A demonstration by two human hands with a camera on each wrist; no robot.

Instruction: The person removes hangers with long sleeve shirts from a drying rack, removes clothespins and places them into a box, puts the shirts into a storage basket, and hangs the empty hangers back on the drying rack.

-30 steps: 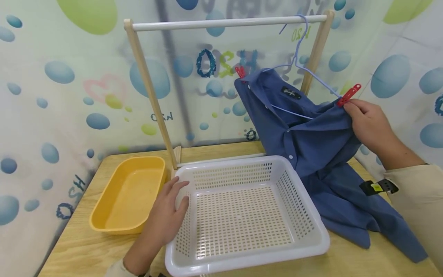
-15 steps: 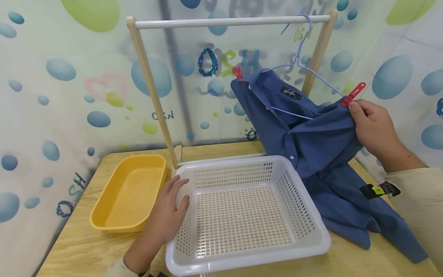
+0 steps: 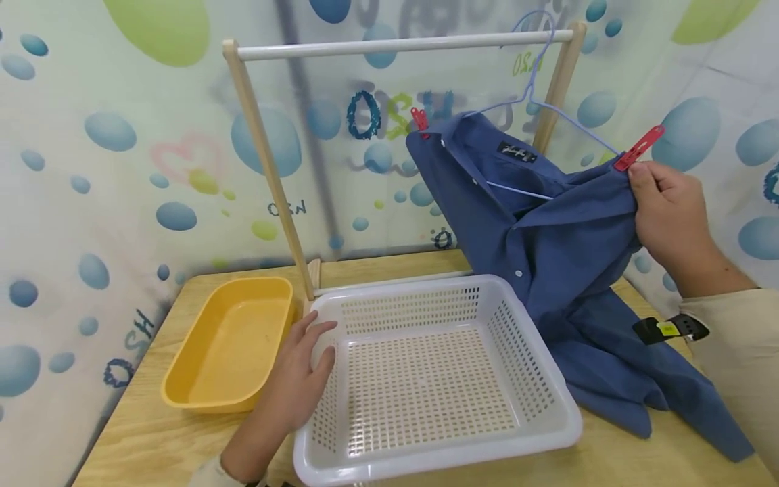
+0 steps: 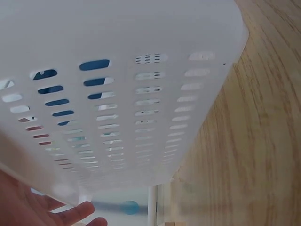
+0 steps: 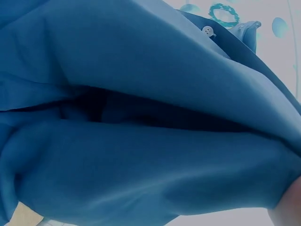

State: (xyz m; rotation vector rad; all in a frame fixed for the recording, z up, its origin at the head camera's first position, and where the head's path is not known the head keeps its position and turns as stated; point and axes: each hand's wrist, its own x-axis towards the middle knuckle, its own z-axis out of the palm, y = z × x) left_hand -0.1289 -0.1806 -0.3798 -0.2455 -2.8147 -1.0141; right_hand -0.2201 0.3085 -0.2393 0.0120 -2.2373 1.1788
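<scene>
A blue button-up shirt (image 3: 578,243) is on a light-blue wire hanger (image 3: 531,84), with a red clothespin (image 3: 420,120) at one shoulder and another red clothespin (image 3: 639,147) at the other. My right hand (image 3: 672,216) pinches the shirt's right shoulder just below that second clothespin. In the right wrist view the shirt's folds (image 5: 155,155) fill most of the picture. My left hand (image 3: 298,379) rests with spread fingers on the left rim of a white perforated basket (image 3: 438,450). The basket's outer wall (image 4: 122,33) hides much of the left wrist view.
A wooden rack with a white top bar (image 3: 377,46) stands behind the basket; the hanger's hook is at the bar's right end. A yellow tub (image 3: 228,352) sits left of the basket on the wooden table (image 3: 140,433). One shirt sleeve trails over the table's right side.
My right hand has moved slightly up and to the right, taking the shirt's shoulder with it. The hanger's hook has risen above the bar. My left hand has stayed on the basket.
</scene>
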